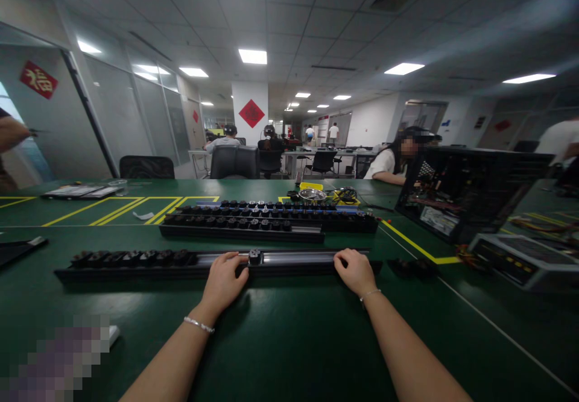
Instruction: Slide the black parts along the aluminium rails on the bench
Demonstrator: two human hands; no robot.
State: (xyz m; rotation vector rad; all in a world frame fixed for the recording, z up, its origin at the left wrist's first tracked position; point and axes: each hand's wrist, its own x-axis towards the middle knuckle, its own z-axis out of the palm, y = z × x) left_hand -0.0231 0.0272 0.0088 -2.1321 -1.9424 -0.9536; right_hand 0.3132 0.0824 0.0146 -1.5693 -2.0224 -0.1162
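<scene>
A long black rail (294, 260) lies across the green table in front of me, its left part filled with several black sockets (131, 257). My left hand (225, 278) rests on the rail with fingers curled beside a single black socket (254, 256) at its middle. My right hand (356, 271) rests on the rail further right, fingers curled down onto it. A few loose black sockets (414, 266) lie just past the rail's right end.
More socket rails (253, 227) lie further back. An open computer case (465, 191) stands at right with a flat grey unit (520, 257) before it. A metal bowl (312, 194) and yellow tray sit behind. Other people sit at far desks; a person's arm (11, 134) shows at left.
</scene>
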